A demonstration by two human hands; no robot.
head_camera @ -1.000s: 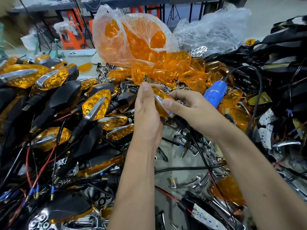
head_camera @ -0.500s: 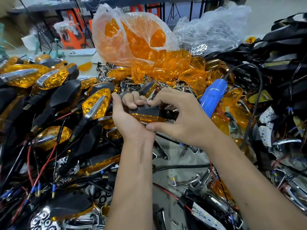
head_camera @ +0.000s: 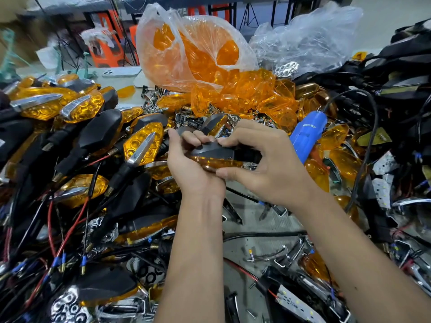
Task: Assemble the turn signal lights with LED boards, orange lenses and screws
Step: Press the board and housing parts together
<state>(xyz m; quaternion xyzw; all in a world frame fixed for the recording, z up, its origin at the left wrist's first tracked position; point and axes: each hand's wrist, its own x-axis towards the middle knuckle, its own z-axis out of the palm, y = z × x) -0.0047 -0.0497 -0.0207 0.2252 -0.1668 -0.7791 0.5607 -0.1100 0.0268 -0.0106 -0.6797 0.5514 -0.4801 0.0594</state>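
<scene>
At centre scene, above the cluttered grey worktable [head_camera: 254,231], the left hand [head_camera: 193,169] and right hand [head_camera: 265,164] together clasp one turn signal light [head_camera: 219,156], a black plastic housing uppermost with an orange lens along its near edge. Just right of it lies a blue electric screwdriver [head_camera: 307,134]. Finished black-and-orange lights [head_camera: 140,143] are heaped at left, with a clear plastic bag of loose orange lenses [head_camera: 193,57] beyond and a white LED board [head_camera: 296,301] near right.

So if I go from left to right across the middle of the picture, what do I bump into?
Pile of finished turn signals → left hand → turn signal being held → right hand → blue electric screwdriver → black housings and wires.
</scene>
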